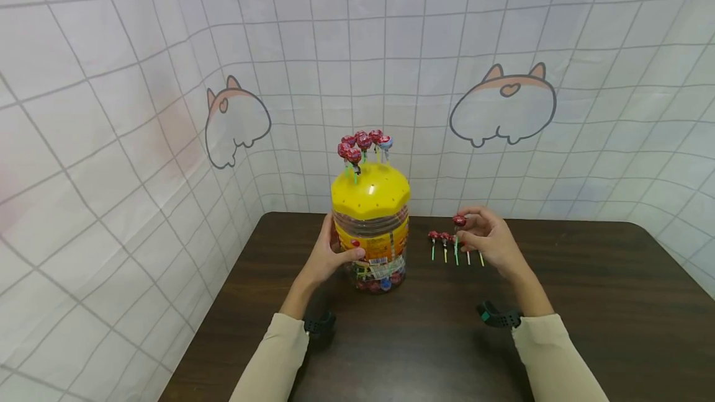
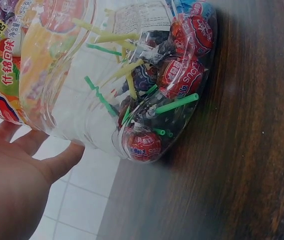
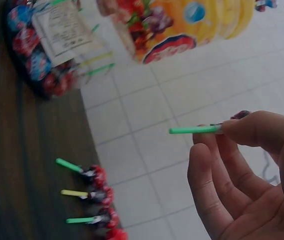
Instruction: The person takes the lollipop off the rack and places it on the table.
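A clear plastic jar [image 1: 371,247] with a yellow scalloped lid [image 1: 385,188] stands upright on the table. Several wrapped lollipops stick up from the lid, mostly red-wrapped [image 1: 363,141], with a blue one [image 1: 385,142] at the right. My left hand [image 1: 326,259] holds the jar's left side, thumb across its front label. More lollipops [image 2: 179,77] lie inside at the bottom. To the right of the jar, my right hand [image 1: 491,241] pinches a red lollipop [image 1: 459,220] upright; its green stick [image 3: 194,130] points away from the fingertips in the right wrist view.
A row of several lollipops [image 1: 444,238] lies on the dark wooden table [image 1: 402,352], below and beside my right hand, sticks toward me. Behind the table hangs a white gridded sheet [image 1: 357,48] with cartoon animal drawings. Dark bands [image 1: 499,317] circle both wrists.
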Tool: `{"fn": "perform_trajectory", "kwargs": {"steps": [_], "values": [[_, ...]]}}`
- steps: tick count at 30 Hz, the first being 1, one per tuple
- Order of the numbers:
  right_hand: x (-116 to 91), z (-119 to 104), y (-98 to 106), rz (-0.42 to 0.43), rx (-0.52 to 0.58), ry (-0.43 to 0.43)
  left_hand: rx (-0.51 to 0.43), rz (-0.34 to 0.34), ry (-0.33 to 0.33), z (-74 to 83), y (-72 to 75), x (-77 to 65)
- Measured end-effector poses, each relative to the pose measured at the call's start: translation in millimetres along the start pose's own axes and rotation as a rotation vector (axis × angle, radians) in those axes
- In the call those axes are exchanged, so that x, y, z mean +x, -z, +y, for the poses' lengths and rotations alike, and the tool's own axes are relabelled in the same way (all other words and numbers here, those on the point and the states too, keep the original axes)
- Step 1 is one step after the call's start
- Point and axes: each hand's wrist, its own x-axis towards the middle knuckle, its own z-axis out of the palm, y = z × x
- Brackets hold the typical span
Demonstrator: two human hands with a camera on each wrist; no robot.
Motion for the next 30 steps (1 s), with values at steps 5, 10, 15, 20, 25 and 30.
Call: {"fn": "perform_trajectory", "kwargs": {"steps": [5,10,15,20,25,30], "values": [[1,15,-3,-0.045,-0.01,-0.07,0.002,0.0,0.0,0.7,-0.1,0.4],[2,29,-7,-0.097,-0.012,-0.111,-0.01,-0.004,-0.007,1.0,0.3,1.2],[3,40,-13,-0.155,0.005,-0.142,-0.019,-0.003,0.0,2.0,0.8,1.1],[3,48,-20,-0.204,0.016,-0.174,-0.015,-0.006,0.003,0.9,1.1,1.2],[2,55,-26,-0.248,0.015,-0.217,-0.011,-0.006,0.003,-0.4,1.3,0.1],[2,60,-30,-0.274,0.024,-0.233,-0.005,-0.006,0.005,-0.1,-0.2,0.1]]}}
